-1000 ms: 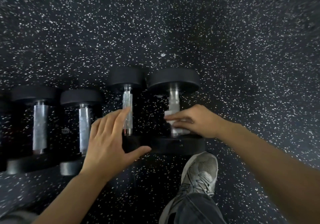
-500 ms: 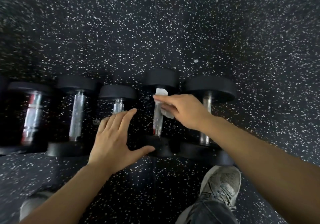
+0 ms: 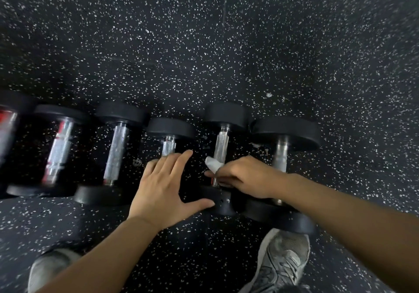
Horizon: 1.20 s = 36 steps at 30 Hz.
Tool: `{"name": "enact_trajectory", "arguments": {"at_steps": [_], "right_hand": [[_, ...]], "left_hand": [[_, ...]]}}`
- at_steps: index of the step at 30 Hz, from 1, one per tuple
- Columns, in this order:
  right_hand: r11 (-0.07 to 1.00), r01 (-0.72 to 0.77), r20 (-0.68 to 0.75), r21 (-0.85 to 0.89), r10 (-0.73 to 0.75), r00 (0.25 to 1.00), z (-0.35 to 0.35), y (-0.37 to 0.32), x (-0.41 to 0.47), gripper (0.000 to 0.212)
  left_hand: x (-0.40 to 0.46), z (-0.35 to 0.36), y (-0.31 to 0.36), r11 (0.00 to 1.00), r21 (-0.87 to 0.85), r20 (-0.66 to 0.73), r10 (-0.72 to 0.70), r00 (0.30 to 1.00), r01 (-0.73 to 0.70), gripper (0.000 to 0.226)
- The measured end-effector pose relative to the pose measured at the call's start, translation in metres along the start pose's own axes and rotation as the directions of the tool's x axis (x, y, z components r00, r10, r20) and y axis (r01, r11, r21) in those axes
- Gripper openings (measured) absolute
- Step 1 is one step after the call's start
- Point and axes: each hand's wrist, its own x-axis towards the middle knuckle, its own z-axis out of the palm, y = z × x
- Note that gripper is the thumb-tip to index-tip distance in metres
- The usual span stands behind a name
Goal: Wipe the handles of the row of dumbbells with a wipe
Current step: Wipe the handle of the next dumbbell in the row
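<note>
no readable text or numbers anywhere on the dumbbells (image 3: 221, 156).

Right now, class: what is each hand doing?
Left hand: open, fingers spread, holding nothing.
Right hand: closed on the wipe at a dumbbell handle.

Left hand (image 3: 163, 188) flat, splayed (palm down); right hand (image 3: 243, 176) clenched.

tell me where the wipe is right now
In the head view the white wipe is pinched in the right hand, low against the handle of the second dumbbell from the right, just right of the open left hand.
</note>
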Motion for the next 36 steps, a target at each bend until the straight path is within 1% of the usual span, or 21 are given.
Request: {"name": "enact_trajectory", "arguments": {"at_steps": [2,4,5,6,9,12,14,16,19,20,21,22,24,25,27,29,31,33,35,36], "right_hand": [[0.999,-0.025,-0.106,-0.038,0.021,0.994,-0.006,0.007,0.003,0.045],[0.997,-0.069,-0.265,-0.032,0.058,0.963,-0.010,0.018,0.007,0.045],[0.996,-0.086,-0.321,-0.005,0.080,0.944,-0.012,0.023,0.009,0.044],[0.994,-0.106,-0.338,0.014,0.105,0.935,-0.012,0.026,0.010,0.044],[0.993,-0.118,-0.282,-0.014,0.109,0.953,-0.001,0.022,0.010,0.047],[0.985,-0.123,-0.286,0.120,0.153,0.946,0.010,0.015,0.009,0.044],[0.977,-0.132,-0.286,0.167,0.176,0.942,0.011,0.016,0.009,0.040],[0.980,-0.126,-0.211,0.155,0.157,0.965,0.009,0.014,0.005,0.038],[0.989,-0.098,-0.010,0.113,0.100,0.995,0.004,0.005,0.000,0.035],[0.993,-0.076,-0.004,0.087,0.077,0.997,0.002,0.004,0.000,0.035],[0.996,-0.067,-0.040,0.065,0.070,0.997,-0.002,0.003,0.002,0.035],[0.996,-0.063,-0.120,0.055,0.069,0.990,-0.007,0.003,0.004,0.036],[0.994,-0.088,-0.312,0.059,0.102,0.945,-0.014,0.011,0.011,0.036],[0.990,-0.119,-0.378,0.069,0.137,0.916,-0.016,0.014,0.014,0.036],[0.980,-0.170,-0.417,0.106,0.199,0.887,-0.015,0.017,0.018,0.037],[0.977,-0.167,-0.415,0.135,0.209,0.885,-0.007,0.013,0.018,0.038],[0.985,-0.133,-0.395,0.111,0.167,0.903,0.000,0.013,0.014,0.037],[0.994,-0.085,-0.285,0.064,0.100,0.953,0.002,0.013,0.007,0.037],[0.999,-0.046,-0.112,0.029,0.049,0.992,0.002,0.009,0.002,0.035],[1.000,-0.027,-0.039,0.009,0.027,0.999,0.002,0.007,0.000,0.035]], "left_hand": [[0.000,0.001,0.000,1.000,0.012,-0.004,0.007,1.000,-0.007,0.115],[-0.001,0.001,0.000,1.000,0.018,-0.011,0.011,1.000,-0.011,0.114],[-0.001,0.002,0.000,1.000,0.019,-0.012,0.013,1.000,-0.013,0.114],[-0.001,0.002,0.000,1.000,0.019,-0.010,0.014,1.000,-0.014,0.114],[-0.001,0.001,0.001,1.000,0.020,-0.009,0.014,1.000,-0.013,0.113],[-0.002,0.001,0.002,0.999,0.031,-0.018,0.020,1.000,-0.020,0.113],[-0.002,0.001,0.002,0.999,0.033,-0.022,0.021,1.000,-0.020,0.113],[-0.002,0.001,0.002,0.999,0.032,-0.020,0.024,1.000,-0.023,0.113],[-0.002,0.000,0.002,0.999,0.038,-0.019,0.025,1.000,-0.024,0.113],[-0.002,0.000,0.002,0.999,0.039,-0.018,0.025,1.000,-0.024,0.113],[-0.002,0.001,0.002,0.999,0.042,-0.016,0.025,1.000,-0.024,0.113],[-0.001,0.001,0.002,0.999,0.045,-0.016,0.023,1.000,-0.022,0.113],[-0.001,0.002,0.001,0.999,0.042,-0.013,0.015,1.000,-0.014,0.114],[-0.001,0.001,0.001,0.999,0.037,-0.012,0.011,1.000,-0.011,0.114],[-0.001,0.001,0.001,0.999,0.031,-0.012,0.008,1.000,-0.008,0.115],[-0.001,0.002,0.001,1.000,0.031,-0.015,0.007,1.000,-0.006,0.116],[-0.001,0.003,0.001,1.000,0.025,-0.018,0.002,1.000,-0.001,0.117],[0.000,0.004,0.002,1.000,0.029,-0.021,0.003,1.000,-0.002,0.118],[0.000,0.005,0.002,0.999,0.032,-0.027,0.007,1.000,-0.006,0.118],[0.000,0.005,0.003,0.999,0.032,-0.026,0.008,1.000,-0.007,0.118]]}}
